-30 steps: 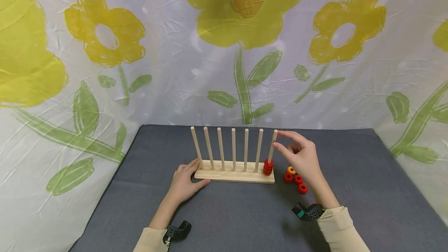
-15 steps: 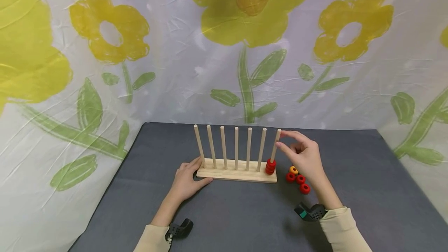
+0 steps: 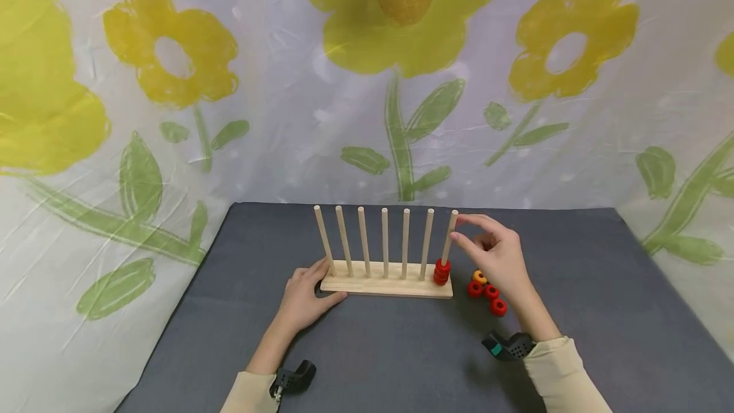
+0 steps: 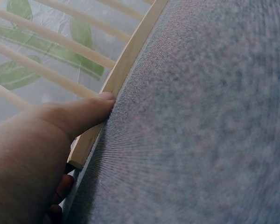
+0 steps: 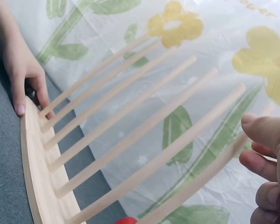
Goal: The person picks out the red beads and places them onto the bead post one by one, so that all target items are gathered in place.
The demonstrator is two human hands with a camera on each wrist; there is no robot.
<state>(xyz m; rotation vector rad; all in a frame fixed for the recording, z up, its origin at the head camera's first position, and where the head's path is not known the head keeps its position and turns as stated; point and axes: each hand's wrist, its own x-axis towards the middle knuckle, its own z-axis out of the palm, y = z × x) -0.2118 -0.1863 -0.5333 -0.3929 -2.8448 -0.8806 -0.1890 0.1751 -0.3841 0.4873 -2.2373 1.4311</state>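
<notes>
Cloth (image 3: pixel 390 355), perhaps woven, underlies the pegboard (image 3: pixel 378 285) before flowered sheeting (image 3: pixel 275 145).

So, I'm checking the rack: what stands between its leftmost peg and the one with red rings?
Five bare pegs in a row on the wooden base; the head view shows them.

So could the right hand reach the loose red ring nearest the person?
Likely yes: nothing covers that red ring, its near side looks open, and the right hand is close by.
</notes>
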